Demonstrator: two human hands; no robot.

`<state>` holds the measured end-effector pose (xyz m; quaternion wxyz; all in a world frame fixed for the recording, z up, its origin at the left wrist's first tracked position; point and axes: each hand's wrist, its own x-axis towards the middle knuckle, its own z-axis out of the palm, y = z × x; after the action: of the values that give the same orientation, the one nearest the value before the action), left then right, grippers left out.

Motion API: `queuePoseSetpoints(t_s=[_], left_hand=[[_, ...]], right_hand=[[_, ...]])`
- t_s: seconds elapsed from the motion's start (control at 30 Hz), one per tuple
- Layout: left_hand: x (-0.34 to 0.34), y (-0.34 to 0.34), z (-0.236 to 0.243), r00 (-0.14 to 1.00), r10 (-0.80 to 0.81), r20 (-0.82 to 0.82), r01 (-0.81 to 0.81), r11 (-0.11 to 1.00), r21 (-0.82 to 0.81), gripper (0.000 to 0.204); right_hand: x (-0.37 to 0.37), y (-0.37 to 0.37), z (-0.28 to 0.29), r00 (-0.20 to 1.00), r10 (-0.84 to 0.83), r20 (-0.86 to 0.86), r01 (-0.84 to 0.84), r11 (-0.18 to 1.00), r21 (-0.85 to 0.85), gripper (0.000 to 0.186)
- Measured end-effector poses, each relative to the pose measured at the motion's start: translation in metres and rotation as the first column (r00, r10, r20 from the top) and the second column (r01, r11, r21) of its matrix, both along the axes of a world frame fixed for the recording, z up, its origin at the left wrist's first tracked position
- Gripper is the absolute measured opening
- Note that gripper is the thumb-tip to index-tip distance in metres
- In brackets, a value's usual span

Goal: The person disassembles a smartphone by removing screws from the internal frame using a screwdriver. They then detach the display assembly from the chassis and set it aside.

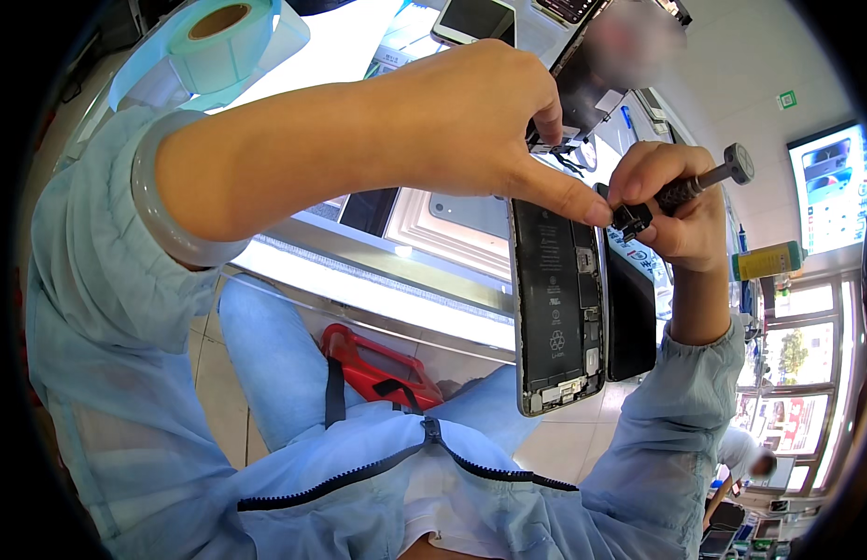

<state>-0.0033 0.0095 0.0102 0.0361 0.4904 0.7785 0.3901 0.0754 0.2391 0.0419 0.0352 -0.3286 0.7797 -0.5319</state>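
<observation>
My left hand (pixel 489 117) reaches across from the left, its thumb stretched to a small black part (pixel 629 222) and its other fingers curled, mostly hidden. What those fingers hold cannot be seen. In the closed fingers of my right hand (pixel 681 201) is a screwdriver (pixel 692 189), its round-capped end pointing up right. The black part sits at my right fingertips; its kind is unclear. Below my hands is an opened phone (pixel 553 299), its dark battery and circuit parts exposed. A black screen panel (pixel 631 317) lies along its right side.
A lit workbench edge (pixel 387 289) crosses below my left arm. A label roll (pixel 223 47) stands at upper left, a white phone (pixel 475 21) at the back. A yellow-green bottle (pixel 768 261) is at right. Below the bench is a red object (pixel 382 364); a person (pixel 741 457) is far right.
</observation>
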Motion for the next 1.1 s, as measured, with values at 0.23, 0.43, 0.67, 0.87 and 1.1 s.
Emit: queuePoseSetpoints(t_s=[0.23,0.43,0.67,0.87,1.1], left_hand=[[0.003,0.000,0.002,0.999,0.050,-0.014,-0.050,0.998,-0.042,0.064],[-0.001,-0.002,-0.002,0.999,0.019,-0.033,-0.020,1.000,-0.014,0.052],[-0.002,-0.001,-0.008,0.997,0.015,-0.079,-0.012,0.999,0.047,0.037],[-0.001,-0.003,-0.006,0.998,0.003,-0.061,-0.001,0.999,0.039,0.033],[-0.001,-0.004,-0.005,0.999,-0.008,-0.051,0.009,0.999,0.030,0.032]], right_hand=[[0.003,0.005,0.000,1.000,0.017,-0.001,-0.017,1.000,-0.024,0.025],[0.002,0.010,-0.005,0.989,0.119,0.093,-0.093,0.964,-0.249,0.030],[0.002,0.011,-0.007,0.950,0.281,0.134,-0.203,0.886,-0.417,0.031],[0.002,0.015,-0.006,0.939,0.330,0.101,-0.263,0.874,-0.409,0.032],[0.004,0.013,-0.003,0.927,0.366,0.084,-0.301,0.858,-0.417,0.032]])
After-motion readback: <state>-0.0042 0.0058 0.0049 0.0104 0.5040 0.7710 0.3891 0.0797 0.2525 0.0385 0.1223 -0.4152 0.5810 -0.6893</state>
